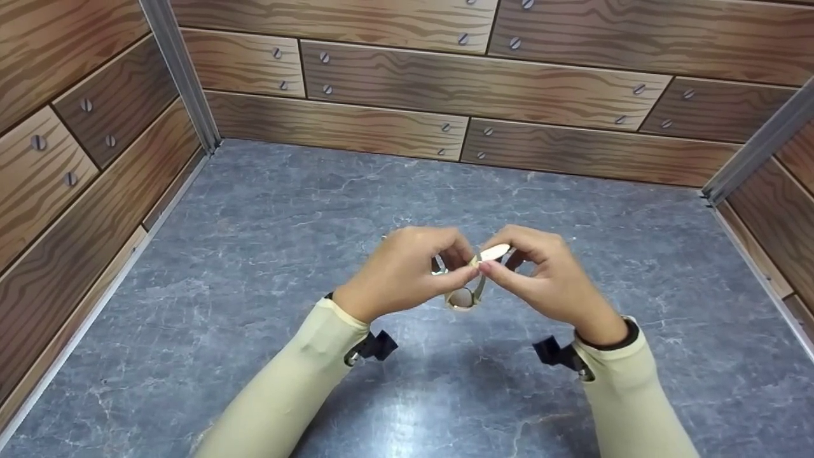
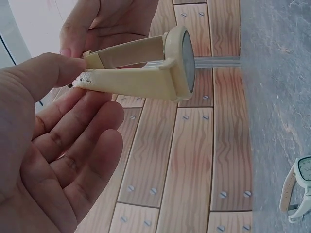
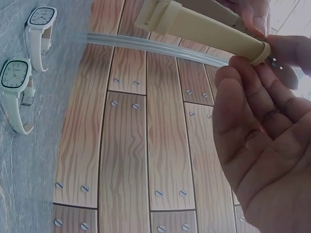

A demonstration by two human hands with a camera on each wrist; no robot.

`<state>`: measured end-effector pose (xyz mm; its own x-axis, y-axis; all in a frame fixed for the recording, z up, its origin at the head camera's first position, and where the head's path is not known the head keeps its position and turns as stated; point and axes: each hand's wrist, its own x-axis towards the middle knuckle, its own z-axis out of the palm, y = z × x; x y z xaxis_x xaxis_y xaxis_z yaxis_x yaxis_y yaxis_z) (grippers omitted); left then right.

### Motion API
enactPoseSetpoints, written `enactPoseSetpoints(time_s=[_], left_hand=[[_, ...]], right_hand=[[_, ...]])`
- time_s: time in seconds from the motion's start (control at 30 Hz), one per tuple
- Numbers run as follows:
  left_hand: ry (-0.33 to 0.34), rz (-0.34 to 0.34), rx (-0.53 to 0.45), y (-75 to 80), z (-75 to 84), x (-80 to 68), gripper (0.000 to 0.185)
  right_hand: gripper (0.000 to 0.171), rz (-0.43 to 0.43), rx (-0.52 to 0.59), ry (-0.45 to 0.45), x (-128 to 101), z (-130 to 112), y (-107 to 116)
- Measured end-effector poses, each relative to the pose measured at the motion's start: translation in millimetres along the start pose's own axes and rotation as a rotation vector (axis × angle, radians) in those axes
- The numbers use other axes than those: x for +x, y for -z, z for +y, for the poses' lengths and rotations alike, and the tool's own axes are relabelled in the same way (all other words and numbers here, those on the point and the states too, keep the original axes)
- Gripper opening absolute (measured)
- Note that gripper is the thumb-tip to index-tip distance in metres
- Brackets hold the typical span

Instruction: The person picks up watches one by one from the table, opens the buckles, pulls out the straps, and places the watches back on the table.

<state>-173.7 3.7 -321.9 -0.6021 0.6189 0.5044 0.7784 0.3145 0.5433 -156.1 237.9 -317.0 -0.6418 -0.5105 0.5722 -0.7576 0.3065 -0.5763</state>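
Watch (image 1: 474, 280) between both hands' fingers (image 1: 461, 272)

Watch (image 1: 469, 280) btwn hands, above table (image 1: 254, 254)

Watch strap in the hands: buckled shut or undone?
Undone. The watch has its two strap ends lying side by side, pinched by left hand and right hand.

Cream watch (image 2: 160, 65) with oval dial, held above grey table, straps folded together side by side, ends pinched, dial hanging low, facing sideways.
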Motion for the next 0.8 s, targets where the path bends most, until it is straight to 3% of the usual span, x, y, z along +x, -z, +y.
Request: enactPoseSetpoints(time_s=[0.3,0.6,0.8], left_hand=[[0.039,-0.025,-0.035,1.9,-2.4,-1.3,0.009],[0.016,-0.002,-0.025,1.2,0.5,0.2,0.025],[0.005,0.01,-0.033,1.6,1.0,0.0,0.023]], right_hand=[[0.018,0.052,0.004,0.006,-1.3,1.7,3.9],[0.02,0.0,-0.037,0.027,1.3,1.9,0.2],[0.016,-0.028,-0.034,0.018,1.2,2.3,-0.7]])
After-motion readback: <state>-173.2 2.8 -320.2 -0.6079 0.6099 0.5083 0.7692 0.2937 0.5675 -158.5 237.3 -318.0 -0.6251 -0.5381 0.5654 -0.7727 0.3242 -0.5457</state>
